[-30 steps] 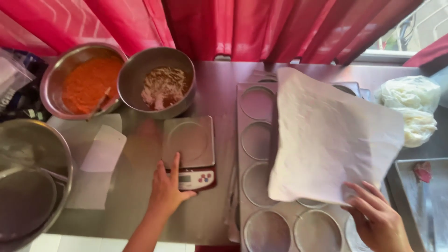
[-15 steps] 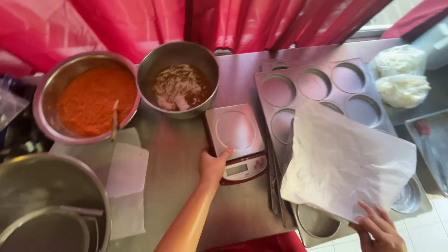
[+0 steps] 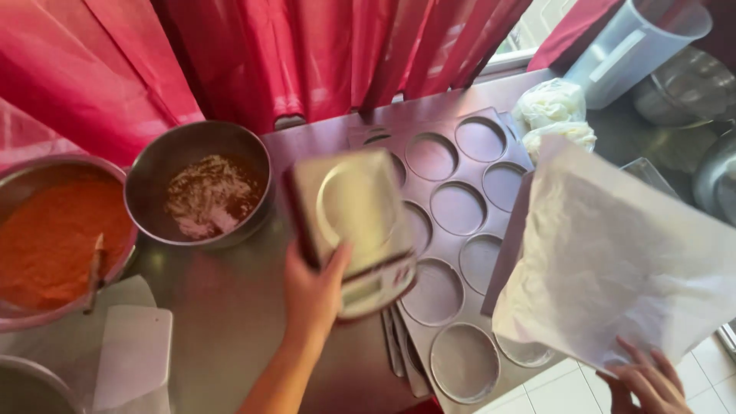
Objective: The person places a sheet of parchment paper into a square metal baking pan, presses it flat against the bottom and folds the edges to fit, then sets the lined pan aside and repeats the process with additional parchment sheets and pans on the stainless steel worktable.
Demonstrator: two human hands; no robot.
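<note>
Left hand (image 3: 310, 295) clamped on the near end of a small digital kitchen scale (image 3: 354, 222), thumb up on its face; scale blurred, lifted off the steel counter (image 3: 222, 307) and tilted, flat square platter with round pressed ring, dull metal look, dark red edge, pale display strip nearest the hand. Long axis roughly from near edge toward far edge of counter, display end pointing near, platter end far, top face tipped toward camera. Right hand (image 3: 648, 379) at near right corner, fingers spread and pinched on the lower edge of a large white paper sheet (image 3: 621, 253), thin, crinkled, hanging over the right side of a grey metal mould tray (image 3: 460, 207) with round shallow wells. Compared with half a second ago: scale was flat on counter beside tray with hand on its near end, now raised and over tray's left edge; sheet swung further right, uncovering more wells. Far left: round steel bowl of orange paste (image 3: 54, 238), round steel bowl of brownish mix (image 3: 203, 192). Far right corner: white lumpy bags (image 3: 552, 103), clear plastic jug (image 3: 636, 46). Red pleated cloth (image 3: 268, 54) along far edge. White flat scraper (image 3: 134, 356) near left edge.
</note>
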